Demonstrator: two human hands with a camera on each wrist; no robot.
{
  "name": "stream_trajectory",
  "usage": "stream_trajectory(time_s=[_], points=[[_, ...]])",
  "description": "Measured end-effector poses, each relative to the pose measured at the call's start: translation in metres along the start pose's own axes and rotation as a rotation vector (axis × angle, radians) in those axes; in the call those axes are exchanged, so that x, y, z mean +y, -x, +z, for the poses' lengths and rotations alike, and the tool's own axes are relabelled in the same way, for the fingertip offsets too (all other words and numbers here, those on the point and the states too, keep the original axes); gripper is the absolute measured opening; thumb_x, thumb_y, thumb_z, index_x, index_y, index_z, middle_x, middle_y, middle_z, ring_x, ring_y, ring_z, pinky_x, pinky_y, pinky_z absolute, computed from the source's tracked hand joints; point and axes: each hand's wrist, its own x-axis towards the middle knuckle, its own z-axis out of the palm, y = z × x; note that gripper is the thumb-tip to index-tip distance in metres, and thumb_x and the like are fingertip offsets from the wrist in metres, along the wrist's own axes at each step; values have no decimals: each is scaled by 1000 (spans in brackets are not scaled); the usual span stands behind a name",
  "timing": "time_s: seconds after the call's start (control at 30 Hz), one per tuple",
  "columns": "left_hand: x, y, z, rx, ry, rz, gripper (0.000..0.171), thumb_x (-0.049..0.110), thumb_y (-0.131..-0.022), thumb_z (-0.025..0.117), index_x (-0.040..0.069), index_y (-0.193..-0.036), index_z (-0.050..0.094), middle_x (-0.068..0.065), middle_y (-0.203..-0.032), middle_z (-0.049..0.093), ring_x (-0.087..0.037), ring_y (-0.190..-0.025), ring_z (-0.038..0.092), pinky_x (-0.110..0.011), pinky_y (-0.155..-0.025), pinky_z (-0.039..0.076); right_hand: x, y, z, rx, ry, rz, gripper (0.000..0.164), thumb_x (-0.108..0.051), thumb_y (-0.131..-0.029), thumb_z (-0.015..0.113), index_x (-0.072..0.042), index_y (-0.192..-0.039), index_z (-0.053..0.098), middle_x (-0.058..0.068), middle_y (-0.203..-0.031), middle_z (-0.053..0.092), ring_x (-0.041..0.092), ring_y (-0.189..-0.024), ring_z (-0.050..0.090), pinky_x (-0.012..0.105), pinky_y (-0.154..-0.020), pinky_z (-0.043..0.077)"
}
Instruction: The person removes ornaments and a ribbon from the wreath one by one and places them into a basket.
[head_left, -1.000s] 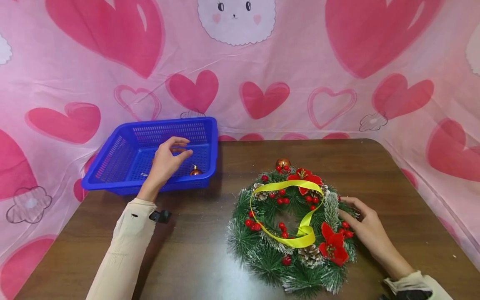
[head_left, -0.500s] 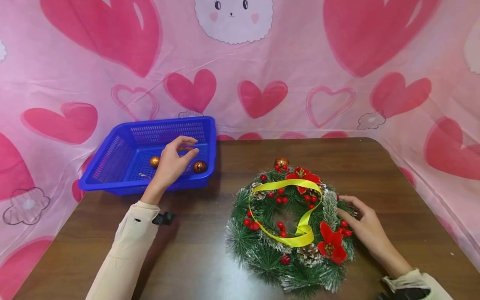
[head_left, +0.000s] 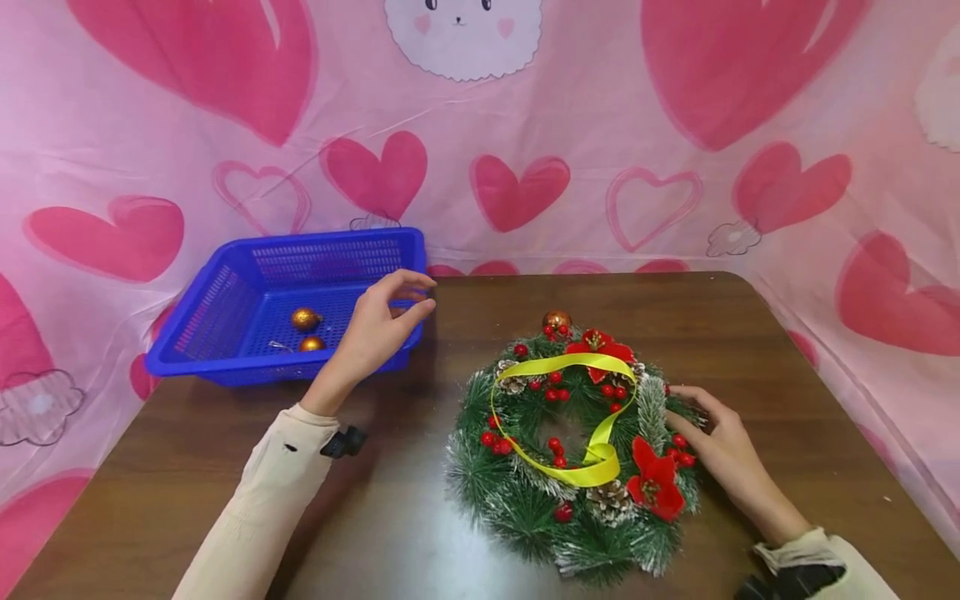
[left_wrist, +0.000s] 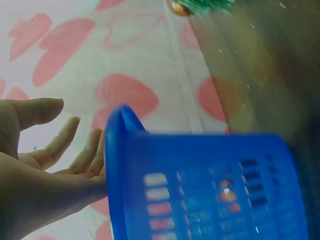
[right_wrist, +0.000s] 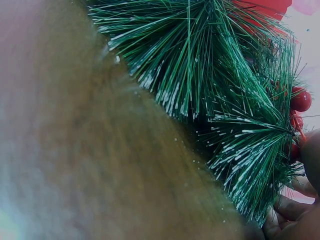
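Note:
My left hand (head_left: 372,333) hovers over the right rim of the blue plastic basket (head_left: 247,361), its fingers loosely bent. The left wrist view shows nothing between the thumb and fingers of that hand (left_wrist: 55,160), beside the basket's rim (left_wrist: 114,165). Two gold baubles (head_left: 305,318) lie in the basket. My right hand (head_left: 731,454) grips the right edge of a green Christmas wreath (head_left: 517,508). In the right wrist view, its fingers (right_wrist: 290,210) curl at the wreath's needles (right_wrist: 245,160). A loop of yellow ribbon (head_left: 592,475) lies across the wreath.
The wreath bears red flowers (head_left: 655,483), red berries and pine cones (head_left: 611,500). A copper bauble (head_left: 557,322) sits at its far edge. Brown wooden tabletop (head_left: 390,508) lies between basket and wreath. A pink heart-patterned cloth (head_left: 517,100) hangs behind.
My left hand has moved right, from over the basket's inside to its right rim. The gold baubles have come into view; a copper bauble at the right is now hidden. The right hand stays at the wreath.

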Motion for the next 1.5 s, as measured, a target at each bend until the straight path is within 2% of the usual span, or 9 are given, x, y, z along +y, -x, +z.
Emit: stream_trajectory(time_s=[0.2, 0.4, 0.57, 0.7, 0.9, 1.13, 1.3, 1.4, 1.5], points=[[7, -15, 19, -70, 35, 57, 24, 10, -93, 70, 6, -116, 66, -9, -113, 68, -24, -104, 66, -41, -85, 53, 0, -6, 7, 11, -32, -7, 35, -25, -98, 65, -9, -129, 62, 13, -129, 59, -8, -105, 48, 14, -80, 42], [6, -31, 39, -160, 69, 73, 24, 10, -95, 67, 2, -118, 64, -11, -114, 68, -23, -107, 66, -38, -96, 51, -3, -10, 12, 13, -56, 7, 36, -24, -98, 66, -9, -130, 61, 13, -130, 59, -8, -107, 47, 14, -83, 42], [2, -39, 59, -225, 126, 64, 24, 10, -96, 66, 2, -118, 63, -11, -114, 68, -24, -108, 66, -41, -95, 51, -4, -11, 12, 7, -60, 18, 37, -25, -97, 66, -9, -129, 62, 14, -129, 61, -8, -105, 49, 14, -83, 42], [-3, -44, 74, -262, 158, 40, 24, 11, -96, 65, 2, -119, 64, -11, -116, 67, -24, -110, 65, -41, -96, 51, -5, -11, 12, 1, -68, 21, 38, -28, -97, 66, -9, -129, 63, 12, -129, 61, -8, -105, 50, 14, -83, 42], [-12, -54, 91, -333, 190, -23, 28, 12, -97, 64, 1, -122, 62, -12, -119, 65, -26, -111, 63, -41, -93, 52, -6, -10, 12, -10, -109, 61, 42, -33, -95, 68, -10, -130, 63, 2, -128, 61, -5, -106, 53, 15, -82, 45], [-24, -59, 109, -394, 270, -86, 25, 11, -98, 63, 2, -122, 61, -16, -121, 64, -33, -109, 62, -52, -92, 53, -3, -4, 9, -41, -101, 124, 45, -38, -96, 66, -13, -134, 62, 10, -136, 58, -8, -109, 50, 20, -87, 44], [-31, -63, 121, -426, 356, -154, 28, 10, -98, 62, 1, -124, 61, -20, -127, 61, -37, -114, 61, -52, -94, 52, -2, 0, 5, -39, -80, 120, 44, -37, -97, 66, -14, -134, 62, 10, -137, 57, -9, -110, 49, 20, -86, 44], [-32, -66, 128, -469, 417, -193, 32, 12, -98, 62, 2, -129, 59, -24, -134, 56, -41, -117, 58, -53, -96, 50, -2, 1, 0, -32, -70, 111, 43, -37, -97, 65, -14, -133, 62, 11, -136, 58, -9, -109, 49, 19, -85, 44], [-32, -70, 134, -528, 434, -198, 38, 15, -99, 61, 4, -135, 56, -24, -139, 53, -39, -117, 59, -53, -97, 50, -3, 2, -4, -20, -64, 106, 42, -36, -97, 65, -15, -133, 62, 5, -135, 59, -9, -109, 49, 18, -85, 43]])
